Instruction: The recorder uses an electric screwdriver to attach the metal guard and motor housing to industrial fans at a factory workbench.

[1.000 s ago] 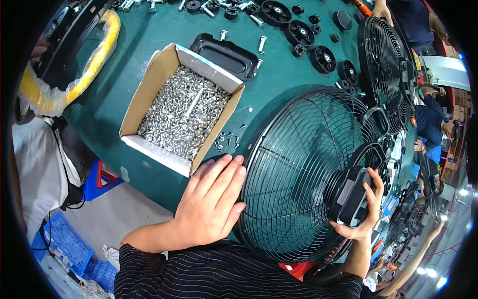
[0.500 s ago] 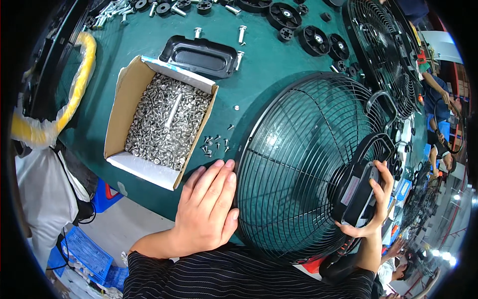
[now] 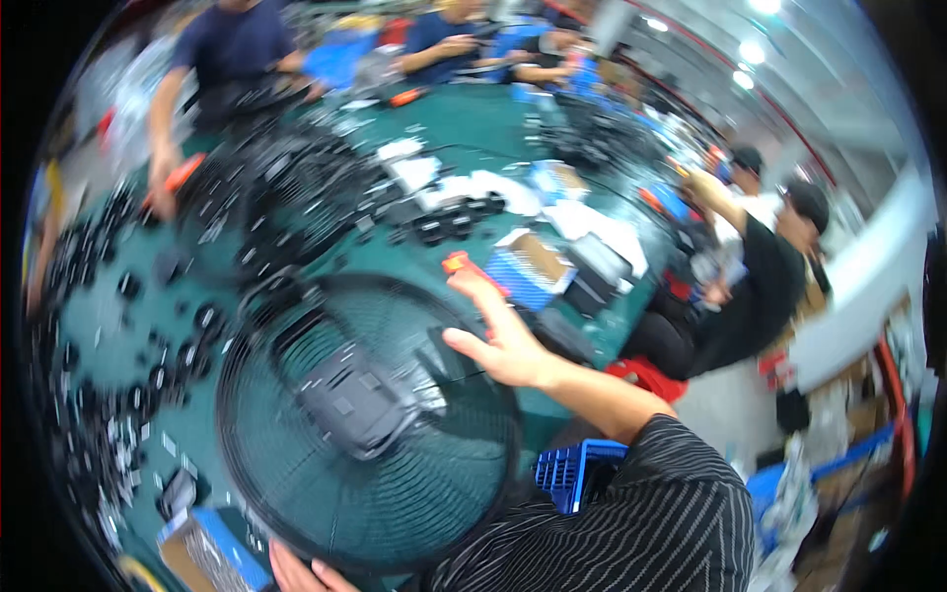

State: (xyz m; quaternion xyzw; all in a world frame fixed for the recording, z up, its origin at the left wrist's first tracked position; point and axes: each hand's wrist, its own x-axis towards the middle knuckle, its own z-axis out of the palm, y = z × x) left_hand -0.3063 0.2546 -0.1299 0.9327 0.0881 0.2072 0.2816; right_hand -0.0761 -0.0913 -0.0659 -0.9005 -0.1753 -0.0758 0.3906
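Note:
A round black wire fan guard (image 3: pixel 454 444) lies on the green table in front of me, blurred by motion. A black housing (image 3: pixel 360 400) with a loop handle sits at its middle. My left hand (image 3: pixel 301 574) is at the guard's near left rim, cut off by the lower edge, its visible fingers stretched out. My right hand (image 3: pixel 508 340) reaches out over the guard's far right rim, thumb and fingers apart. Its fingertips are at a small red-orange object (image 3: pixel 464 266); its kind is too blurred to tell, and whether they touch it I cannot tell.
A carton of screws (image 3: pixel 202 553) stands near left. Beyond my right hand are a blue-sided box (image 3: pixel 528 271) and a black case (image 3: pixel 597 271). More fan parts (image 3: pixel 286 187) lie at the back left beside a co-worker. Another person (image 3: pixel 745 286) sits right; a blue crate (image 3: pixel 572 474) is below.
The view has swung to the right and blurred. My right hand has let go of the housing and stretched out toward the red-orange object. My left hand remains by the guard's rim.

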